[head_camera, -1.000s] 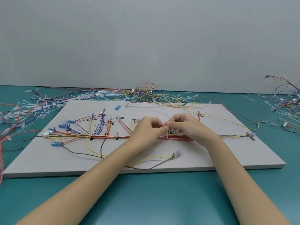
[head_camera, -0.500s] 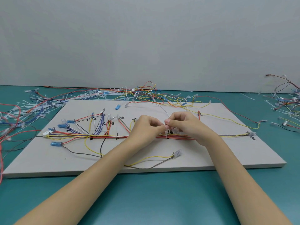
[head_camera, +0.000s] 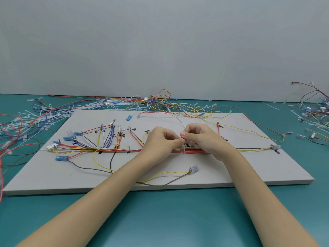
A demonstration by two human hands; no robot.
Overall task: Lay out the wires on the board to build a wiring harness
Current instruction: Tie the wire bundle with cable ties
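- Head view: grey board (head_camera: 240, 168) lies flat on the teal table (head_camera: 169, 220).
- Wire bundle (head_camera: 121, 150), red, yellow and white, runs left to right across the board's middle; branches fan toward the board's far edge.
- Left hand (head_camera: 160, 142) and right hand (head_camera: 204, 139) meet over the bundle at board centre, fingers curled, both pinching a white cable tie (head_camera: 184, 150) standing up from the bundle.
- Clear connector (head_camera: 194, 169) with yellow and grey leads lies on the board's near part.
- Loose wires (head_camera: 160, 104) are heaped past the board's far edge.
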